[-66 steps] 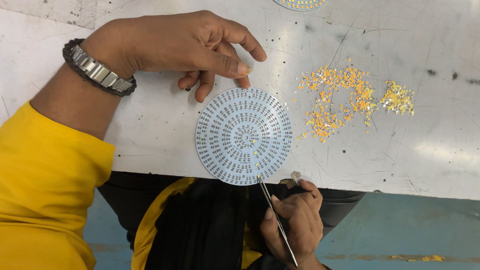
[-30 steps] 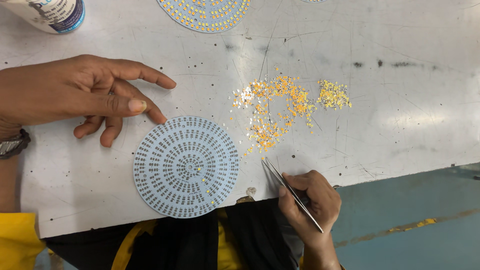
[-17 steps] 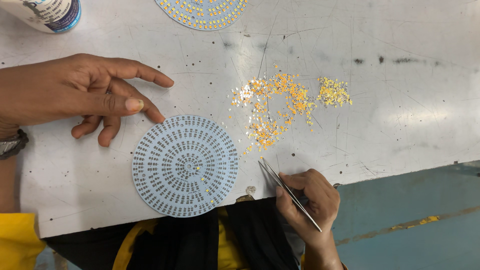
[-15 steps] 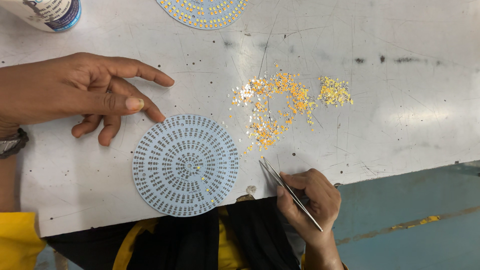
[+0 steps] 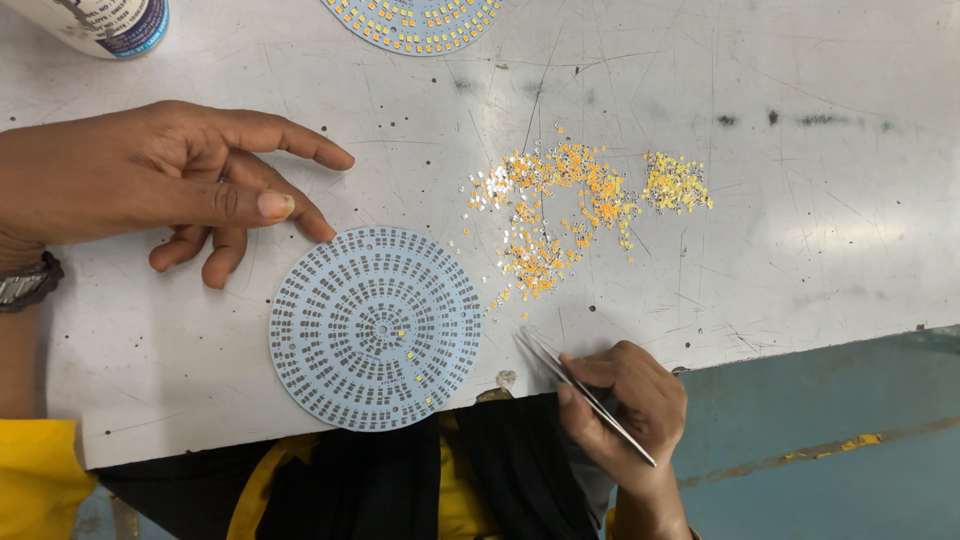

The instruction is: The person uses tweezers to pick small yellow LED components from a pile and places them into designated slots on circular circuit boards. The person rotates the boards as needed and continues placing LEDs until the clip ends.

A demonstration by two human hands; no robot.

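Note:
A round pale-blue circuit board with rings of small pads lies at the table's near edge. My left hand rests on the table, its fingertips touching the board's upper left rim. My right hand sits at the table edge to the right of the board and grips thin metal tweezers. The tweezer tips point up-left, close to a scattered pile of tiny orange, yellow and white chips. A few chips sit on the board's lower right part.
A second round board filled with yellow chips lies at the far edge. A white container stands at the top left. The grey table is scratched; its near edge runs under my right hand.
Over the last second my hands and the board have barely moved. Compared with 2.2 s ago, the view has shifted and the tweezers have come up from below the board toward the chip pile.

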